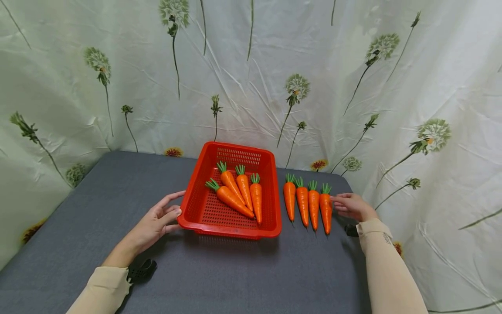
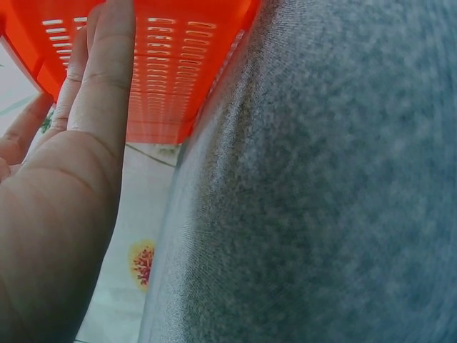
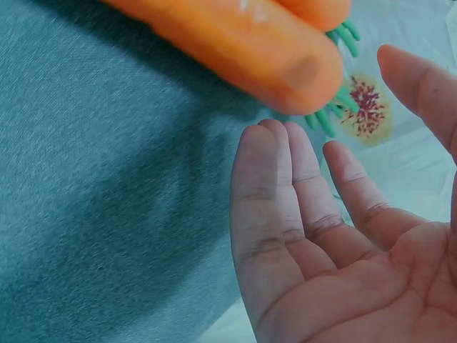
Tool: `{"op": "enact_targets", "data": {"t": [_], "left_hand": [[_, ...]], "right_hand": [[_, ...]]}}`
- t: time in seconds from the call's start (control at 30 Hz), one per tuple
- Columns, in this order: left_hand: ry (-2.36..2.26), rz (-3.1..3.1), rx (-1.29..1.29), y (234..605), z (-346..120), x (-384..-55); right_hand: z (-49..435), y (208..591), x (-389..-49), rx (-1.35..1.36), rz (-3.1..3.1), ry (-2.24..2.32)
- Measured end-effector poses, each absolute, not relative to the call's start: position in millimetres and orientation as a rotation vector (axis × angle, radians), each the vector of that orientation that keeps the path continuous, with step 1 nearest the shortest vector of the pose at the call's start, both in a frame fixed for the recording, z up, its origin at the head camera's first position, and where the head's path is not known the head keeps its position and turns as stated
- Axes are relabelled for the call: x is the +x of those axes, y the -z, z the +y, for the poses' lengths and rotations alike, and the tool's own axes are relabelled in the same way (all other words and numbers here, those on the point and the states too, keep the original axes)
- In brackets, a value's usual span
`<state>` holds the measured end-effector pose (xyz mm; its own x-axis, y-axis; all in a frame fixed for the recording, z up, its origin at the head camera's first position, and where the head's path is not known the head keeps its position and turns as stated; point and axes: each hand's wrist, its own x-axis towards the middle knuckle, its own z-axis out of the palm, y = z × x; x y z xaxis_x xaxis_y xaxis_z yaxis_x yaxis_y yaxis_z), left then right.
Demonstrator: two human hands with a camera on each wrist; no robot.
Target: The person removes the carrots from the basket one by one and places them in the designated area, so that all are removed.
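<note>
A red plastic basket (image 1: 191,208) with slotted walls stands on the grey table. Several orange carrots (image 1: 235,197) with green tops lie inside it. To its right, more carrots (image 1: 302,203) are lined up side by side, tops toward the curtain. My left hand (image 1: 158,218) is at the basket's left side, its fairly straight fingers (image 2: 107,78) against the slotted wall and the thumb near the front corner. Beside the rightmost carrot (image 1: 326,209) is my right hand (image 1: 353,206). Its palm and extended fingers show in the right wrist view, thumb apart, close to a carrot (image 3: 285,61) without gripping it.
The grey table (image 1: 219,279) reaches back to a white curtain (image 1: 243,87) printed with dandelions, which also hangs along both sides. A dark strap piece (image 1: 142,270) sits at the left wrist, and another (image 1: 351,230) at the right. The table's right edge runs below the right forearm.
</note>
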<state>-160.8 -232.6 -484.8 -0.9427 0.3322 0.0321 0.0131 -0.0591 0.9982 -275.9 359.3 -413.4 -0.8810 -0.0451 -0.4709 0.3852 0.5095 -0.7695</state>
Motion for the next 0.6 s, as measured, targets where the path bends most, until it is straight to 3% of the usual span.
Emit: {"op": "enact_targets", "data": {"t": [0.6], "left_hand": [[-2.093,1.992,0.319,484,-231,-156]], "right_hand": [[329,387,-291,0.196,2.367,1.334]]}}
